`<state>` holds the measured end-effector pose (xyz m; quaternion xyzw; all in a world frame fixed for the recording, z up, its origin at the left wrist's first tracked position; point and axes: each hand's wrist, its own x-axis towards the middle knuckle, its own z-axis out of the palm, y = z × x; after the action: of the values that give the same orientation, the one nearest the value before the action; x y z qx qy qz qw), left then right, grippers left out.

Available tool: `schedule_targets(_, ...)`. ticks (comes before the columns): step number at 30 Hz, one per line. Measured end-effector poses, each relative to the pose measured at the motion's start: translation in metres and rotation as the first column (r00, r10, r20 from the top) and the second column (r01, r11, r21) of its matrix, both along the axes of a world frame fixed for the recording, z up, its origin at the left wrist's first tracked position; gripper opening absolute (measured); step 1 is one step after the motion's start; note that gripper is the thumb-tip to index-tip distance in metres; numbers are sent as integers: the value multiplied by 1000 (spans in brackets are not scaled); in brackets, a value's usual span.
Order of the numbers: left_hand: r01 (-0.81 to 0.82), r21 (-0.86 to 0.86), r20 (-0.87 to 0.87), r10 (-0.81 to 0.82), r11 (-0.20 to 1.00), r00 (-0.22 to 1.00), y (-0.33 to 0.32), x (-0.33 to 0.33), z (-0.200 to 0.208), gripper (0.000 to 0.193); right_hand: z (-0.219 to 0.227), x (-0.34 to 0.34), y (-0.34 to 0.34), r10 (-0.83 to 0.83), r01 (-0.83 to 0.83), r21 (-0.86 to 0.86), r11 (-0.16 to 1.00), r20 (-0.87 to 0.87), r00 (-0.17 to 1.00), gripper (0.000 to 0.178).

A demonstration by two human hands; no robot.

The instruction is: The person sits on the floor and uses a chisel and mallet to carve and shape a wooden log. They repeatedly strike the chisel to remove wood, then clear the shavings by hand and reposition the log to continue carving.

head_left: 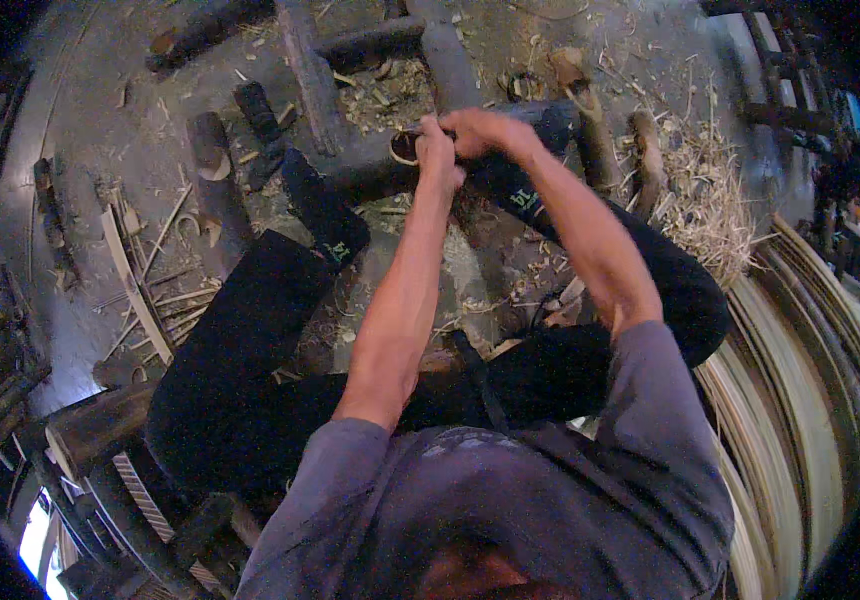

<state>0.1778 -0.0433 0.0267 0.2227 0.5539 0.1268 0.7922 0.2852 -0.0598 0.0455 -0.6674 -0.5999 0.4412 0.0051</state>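
Observation:
My two hands meet in front of me, above a dark horizontal log (pixel 365 177) between my feet. Closed fingers of my left hand (pixel 437 152) are at a small round loop (pixel 404 148) with a pale rim and a dark inside. Close against it on the right, my right hand (pixel 490 133) is bent over with its fingers curled in. What the right fingers hold is hidden, and its outline is slightly blurred. My forearms reach forward over my black-trousered legs.
Rough log frames (pixel 315 80) stand ahead, with wood chips around them. A heap of pale shavings (pixel 700 190) lies to the right, above a large bundle of long, curved pale strips (pixel 790 400). Split wood strips (pixel 135 285) lie at left, near an upright log (pixel 218 165).

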Motion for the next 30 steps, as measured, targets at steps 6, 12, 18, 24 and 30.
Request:
schedule_targets(6, 782, 473, -553, -554, 406, 622, -12, -45, -31, 67, -59, -111, -91, -676, 878, 179, 444, -577, 459, 54)
schedule_targets(12, 544, 393, -336, -435, 741, 835, -18, -33, -3, 72, -26, -51, -75, -541, 567, 61, 822, -228, 809, 43)
schedule_targets(18, 86, 182, -134, -62, 979, 989, -8, -3, -24, 76, -33, -4, -24, -136, 142, 135, 981, -56, 989, 42)
schedule_targets(24, 576, 378, -432, -412, 725, 802, -15, -73, -31, 70, -57, -101, -77, -470, 663, 94, 742, -632, 616, 60)
schedule_targets(30, 959, 284, -762, -608, 0, 226, 80, -94, -48, 46, -89, -222, 1, -390, 943, -331, 36, -873, -292, 60)
